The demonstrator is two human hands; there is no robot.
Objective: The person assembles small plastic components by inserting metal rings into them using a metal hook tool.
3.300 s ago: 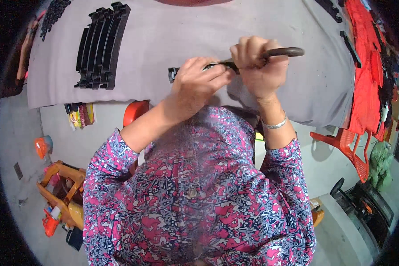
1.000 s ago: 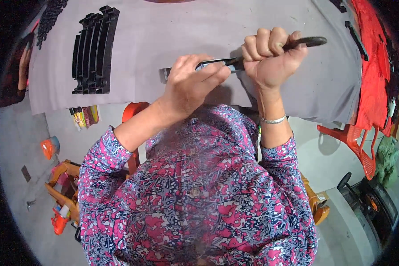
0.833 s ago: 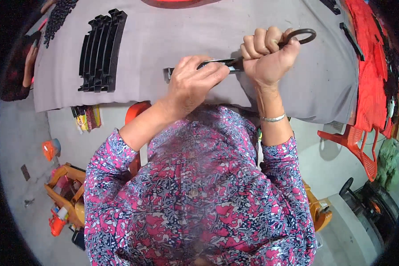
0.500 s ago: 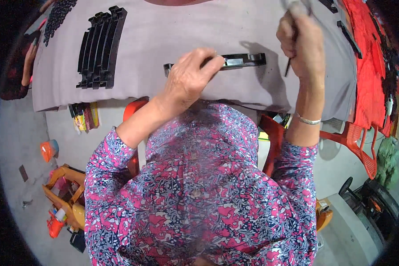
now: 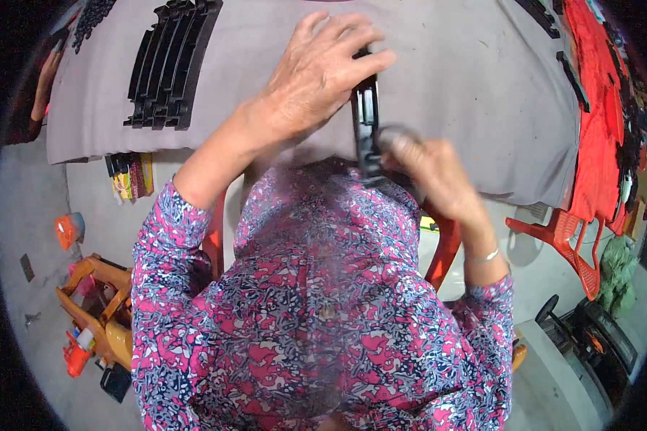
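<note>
A long black plastic strip (image 5: 367, 115) with a glossy channel and notched ends stands lengthwise before me, its near end by my shirt at the table edge. My left hand (image 5: 327, 65) grips its far end, the thumb crossing over it and the other fingers partly spread. At the strip's near end my right hand (image 5: 435, 172) is closed, blurred by motion. A dark tool with a looped end (image 5: 399, 134) shows at its thumb, too smeared to name. Farther left lie several similar black strips (image 5: 171, 68) side by side on the table.
A grey cloth covers the table (image 5: 467, 93). Black parts and red cloth (image 5: 593, 144) lie along its right side. Small black pieces (image 5: 92, 25) are heaped at the far left, near another person's arm (image 5: 47, 82). A red plastic chair (image 5: 571, 248) stands at the right.
The strip has turned from lying crosswise to pointing toward me. My left hand has moved farther out with it. My right hand has come down and left to its near end with the tool.
</note>
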